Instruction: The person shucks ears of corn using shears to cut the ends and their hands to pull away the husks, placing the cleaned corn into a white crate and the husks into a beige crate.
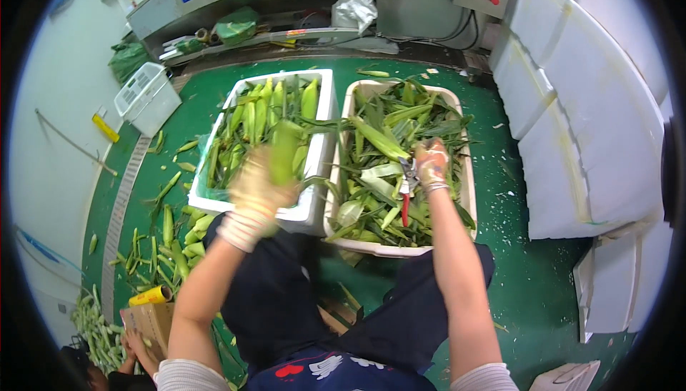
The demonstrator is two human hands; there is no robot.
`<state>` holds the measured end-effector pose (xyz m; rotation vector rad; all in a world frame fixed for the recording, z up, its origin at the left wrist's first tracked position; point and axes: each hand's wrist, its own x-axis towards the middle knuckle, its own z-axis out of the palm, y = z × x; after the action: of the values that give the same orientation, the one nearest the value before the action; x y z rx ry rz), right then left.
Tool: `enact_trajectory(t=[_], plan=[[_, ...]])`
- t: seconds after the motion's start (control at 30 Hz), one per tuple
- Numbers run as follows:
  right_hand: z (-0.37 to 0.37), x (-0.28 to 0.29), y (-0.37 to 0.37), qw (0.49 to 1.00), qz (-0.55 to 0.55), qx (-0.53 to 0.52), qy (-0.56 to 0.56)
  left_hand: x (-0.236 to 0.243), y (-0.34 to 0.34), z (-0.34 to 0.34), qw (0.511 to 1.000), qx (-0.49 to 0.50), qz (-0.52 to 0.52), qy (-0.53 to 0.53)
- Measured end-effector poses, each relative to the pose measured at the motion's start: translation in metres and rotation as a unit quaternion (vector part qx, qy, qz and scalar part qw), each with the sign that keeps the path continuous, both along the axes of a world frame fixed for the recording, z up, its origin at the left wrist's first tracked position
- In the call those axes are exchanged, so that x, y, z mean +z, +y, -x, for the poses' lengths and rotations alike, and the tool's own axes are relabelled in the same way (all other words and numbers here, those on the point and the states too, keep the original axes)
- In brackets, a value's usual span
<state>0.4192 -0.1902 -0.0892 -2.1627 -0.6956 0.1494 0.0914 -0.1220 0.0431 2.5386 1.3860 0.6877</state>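
A blurred ear of green corn [284, 149] is gripped in my gloved left hand [257, 189], over the near right part of a white foam box [325, 94] holding upright corn ears [259, 112]. My gloved right hand [431, 162] is closed on pruning shears [406, 205] with red handles and metal blades, above a beige plastic tub [468, 209] heaped with husks and leaves [361, 219]. A pale green corn piece [379, 139] lies on the heap just left of the shears.
Loose corn and trimmings [171, 255] litter the green floor at left. A co-worker's hand [132, 341] is by a cardboard box [157, 327] and yellow roll [148, 297]. White foam boxes [572, 141] are stacked right. A white crate [148, 98] stands behind left, a steel machine [411, 12] behind.
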Motion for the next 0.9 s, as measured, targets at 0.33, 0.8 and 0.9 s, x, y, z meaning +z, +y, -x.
enact_trajectory(t=[0.33, 0.8, 0.9], plan=[[0.035, -0.093, -0.004, 0.905, 0.421, 0.065, -0.005, -0.132, 0.140, 0.379, 0.876, 0.465, 0.126, 0.004], [0.018, -0.092, -0.031, 0.970, 0.066, -0.011, 0.236, -0.129, 0.311, 0.045, 0.981, 0.098, 0.156, -0.051], [0.021, -0.051, -0.037, 0.873, -0.143, 0.033, 0.466, -0.172, 0.327, -0.031, 0.953, 0.121, 0.267, 0.069]])
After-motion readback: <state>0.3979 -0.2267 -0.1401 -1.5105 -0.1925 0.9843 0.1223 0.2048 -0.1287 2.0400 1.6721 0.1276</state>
